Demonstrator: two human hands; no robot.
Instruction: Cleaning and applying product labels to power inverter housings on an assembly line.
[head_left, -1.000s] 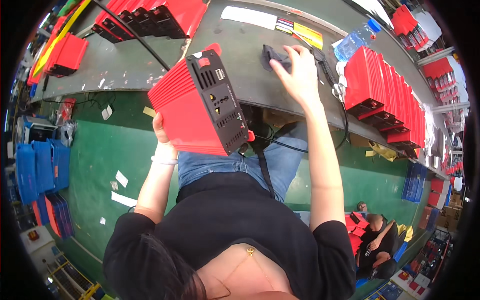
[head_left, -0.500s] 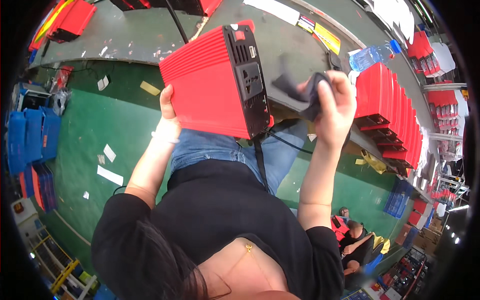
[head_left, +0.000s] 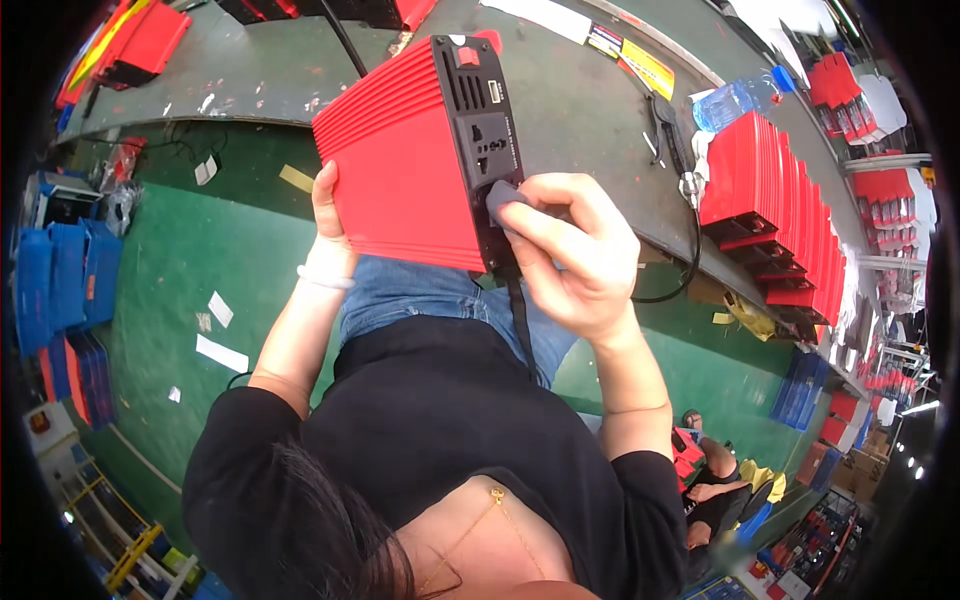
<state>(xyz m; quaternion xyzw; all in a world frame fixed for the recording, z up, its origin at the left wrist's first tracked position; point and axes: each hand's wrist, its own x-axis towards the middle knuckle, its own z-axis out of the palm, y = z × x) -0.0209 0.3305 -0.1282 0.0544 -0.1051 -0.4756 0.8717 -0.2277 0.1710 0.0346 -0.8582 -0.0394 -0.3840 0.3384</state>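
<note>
A red ribbed power inverter [head_left: 395, 190] is held up over my lap, tilted, beside the bench edge. My left hand [head_left: 332, 215] grips its left side, with the thumb on the red face and the other fingers hidden behind the casing. The inverter's black end panel [head_left: 490, 150] faces right and carries a red switch, a small port and a socket. My right hand [head_left: 580, 250] pinches a dark grey cloth [head_left: 504, 202] against the lower part of this panel, just below the socket. The pressed spot itself is covered by the cloth and fingers.
The grey bench [head_left: 260, 70] spans the far side. To the right stand a row of red inverters [head_left: 765, 200], a water bottle [head_left: 730, 105] and a corded plug [head_left: 692, 185]. Blue bins [head_left: 65, 270] stand at left; another person [head_left: 715, 480] sits at lower right.
My right hand has moved left with the cloth, from the air beside the inverter onto its black panel. The inverter has shifted slightly left and up in my left hand.
</note>
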